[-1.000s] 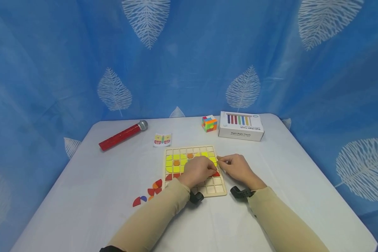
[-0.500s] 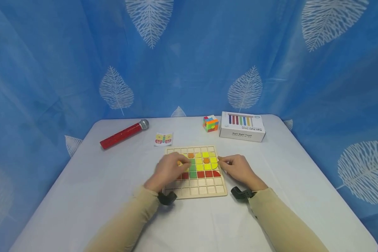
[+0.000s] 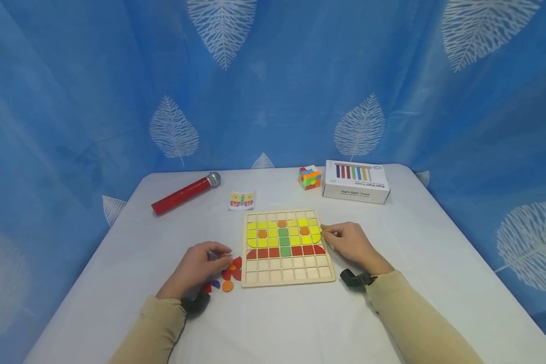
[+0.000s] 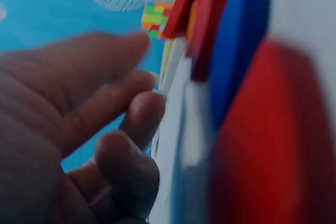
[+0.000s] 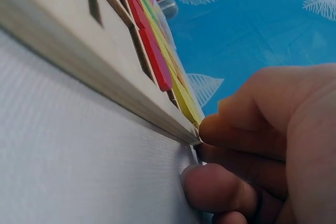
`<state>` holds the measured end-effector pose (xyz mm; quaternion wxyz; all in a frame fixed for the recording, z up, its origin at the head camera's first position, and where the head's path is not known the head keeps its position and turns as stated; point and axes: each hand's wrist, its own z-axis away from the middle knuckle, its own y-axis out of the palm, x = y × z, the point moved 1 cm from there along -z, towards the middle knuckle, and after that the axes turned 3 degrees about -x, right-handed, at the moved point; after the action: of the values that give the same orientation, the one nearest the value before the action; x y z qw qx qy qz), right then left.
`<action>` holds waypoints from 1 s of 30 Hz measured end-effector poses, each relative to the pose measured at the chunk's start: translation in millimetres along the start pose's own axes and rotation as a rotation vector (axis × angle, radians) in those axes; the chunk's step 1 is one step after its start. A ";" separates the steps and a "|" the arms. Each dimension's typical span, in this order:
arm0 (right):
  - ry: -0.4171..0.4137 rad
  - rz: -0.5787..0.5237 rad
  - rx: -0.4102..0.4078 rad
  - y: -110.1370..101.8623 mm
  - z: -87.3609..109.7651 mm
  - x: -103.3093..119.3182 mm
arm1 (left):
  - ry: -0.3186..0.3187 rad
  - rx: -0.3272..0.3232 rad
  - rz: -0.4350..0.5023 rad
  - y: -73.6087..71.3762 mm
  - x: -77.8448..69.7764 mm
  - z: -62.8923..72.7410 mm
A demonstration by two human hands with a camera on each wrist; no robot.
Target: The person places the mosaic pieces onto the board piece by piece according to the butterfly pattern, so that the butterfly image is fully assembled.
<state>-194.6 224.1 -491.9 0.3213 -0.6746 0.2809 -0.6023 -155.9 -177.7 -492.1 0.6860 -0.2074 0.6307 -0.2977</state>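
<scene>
A wooden grid board [image 3: 288,277] lies on the table with yellow, green, red and orange pieces set in its squares. Left of it is a small pile with red pieces [image 3: 237,275], a blue piece [image 3: 216,284] and an orange disc [image 3: 227,286]. My left hand [image 3: 193,268] hovers beside this pile, fingers loosely bent, thumb reaching over it; nothing shows between the fingers in the left wrist view [image 4: 79,103]. At the board's right edge my right hand [image 3: 352,245] grips the rim with its fingertips, seen close up in the right wrist view [image 5: 252,129].
Behind the board lies a small pattern card [image 3: 242,200]. A red toy microphone [image 3: 182,196] is at the back left. A colourful puzzle cube [image 3: 310,178] and a white box [image 3: 357,183] stand at the back right, before a blue leaf-print curtain [image 3: 273,91].
My left hand has gone from the red row at the board's right side, back across the board, to the loose pieces at the left. My right hand stays at the rim.
</scene>
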 end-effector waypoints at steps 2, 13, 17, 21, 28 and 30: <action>-0.004 -0.003 0.001 -0.4 -0.1 -0.5 | 0.024 0.001 -0.036 5.9 -4.5 -0.1; 0.029 -0.024 0.008 -4.3 1.6 0.7 | 0.106 -0.006 -0.202 11.9 -16.8 0.7; 0.026 -0.025 0.017 -4.7 1.0 1.2 | 0.127 -0.019 -0.283 11.1 -17.9 0.6; 0.019 -0.018 0.010 -3.8 -0.4 1.4 | 0.170 -0.025 -0.380 11.6 -18.3 0.3; 0.017 -0.034 0.015 -1.9 -0.4 2.9 | 0.229 -0.044 -0.557 13.7 -18.0 -0.6; 0.016 -0.036 0.014 -1.5 0.1 3.2 | 0.247 -0.055 -0.584 14.0 -18.4 -0.9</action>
<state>-194.2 222.6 -488.8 0.3128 -0.6724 0.2670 -0.6154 -155.2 -155.0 -487.8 0.4840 -0.3605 0.6307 -0.4879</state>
